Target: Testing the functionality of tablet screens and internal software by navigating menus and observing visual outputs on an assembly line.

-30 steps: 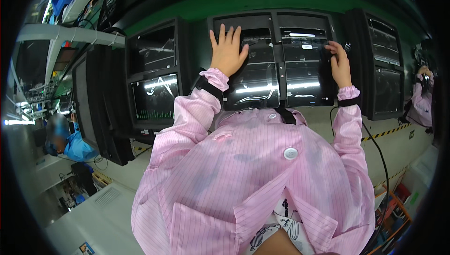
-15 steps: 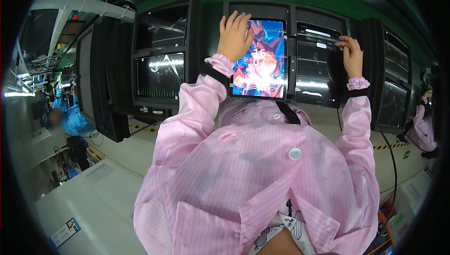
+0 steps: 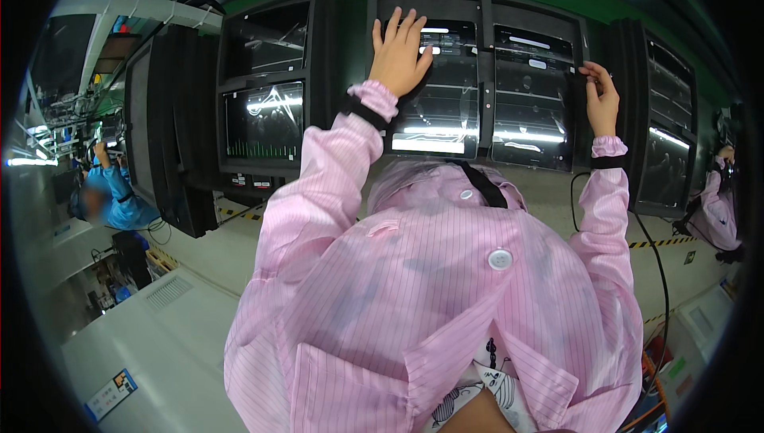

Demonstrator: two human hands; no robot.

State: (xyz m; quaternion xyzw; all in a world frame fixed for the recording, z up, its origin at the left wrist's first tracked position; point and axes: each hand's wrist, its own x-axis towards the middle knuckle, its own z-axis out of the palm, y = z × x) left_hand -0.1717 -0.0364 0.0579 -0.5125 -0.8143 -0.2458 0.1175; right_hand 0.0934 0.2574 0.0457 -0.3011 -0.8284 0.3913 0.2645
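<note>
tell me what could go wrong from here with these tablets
The left hand spreads over part of the left tablet, so a stray touch might register. The black cable beside the right sleeve might snag if that arm shifts. Bright reflections on the right tablet may hide screen details.

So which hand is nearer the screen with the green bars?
Left. The left hand is up and right of the green-barred screen, apart from it; the right hand is much farther right.

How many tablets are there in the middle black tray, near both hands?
2: the left tablet, partly covered by the left hand; the right tablet, beside the right hand. None seems hidden.
</note>
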